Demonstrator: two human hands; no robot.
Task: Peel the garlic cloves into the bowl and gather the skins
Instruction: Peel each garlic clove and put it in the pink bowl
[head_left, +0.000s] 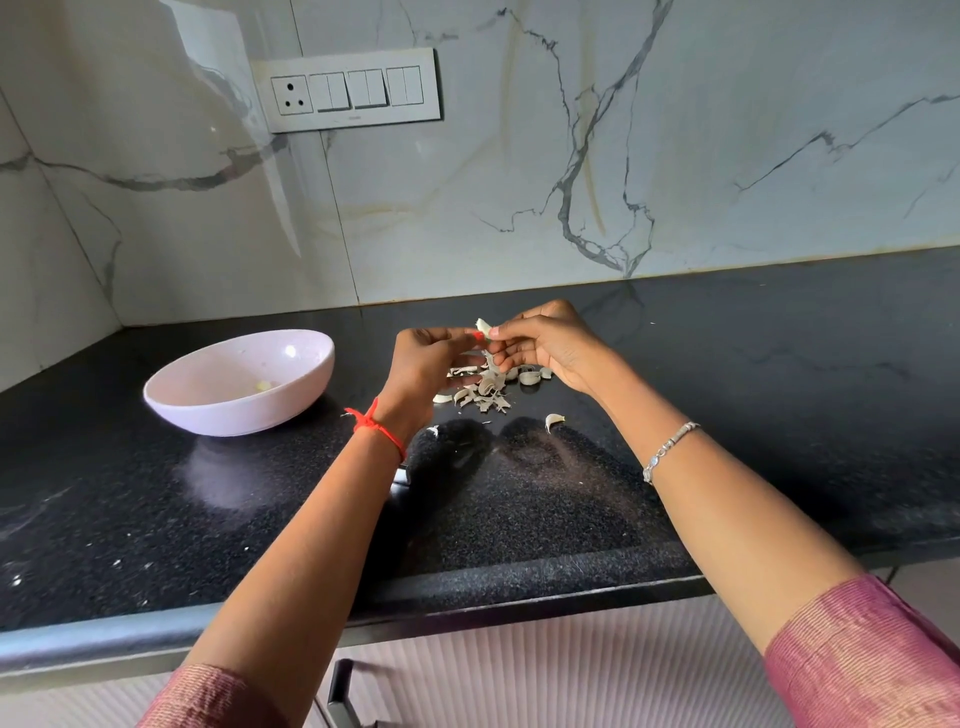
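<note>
Peeling step: left hand (426, 358) and right hand (545, 348) together pinch a small pale garlic clove (483, 327) above the papery skin pile (488, 388) on the black speckled worktop (571, 509). Next, probably: strip it, then drop it into the pale pink bowl (234, 415).

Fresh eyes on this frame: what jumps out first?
The left hand and right hand meet mid-frame above the black countertop, pinching one garlic clove between their fingertips. Right beneath them lies a pale pile of skins, with a loose clove nearer the person. To the left sits a pale pink bowl with one yellowish peeled clove inside.
</note>
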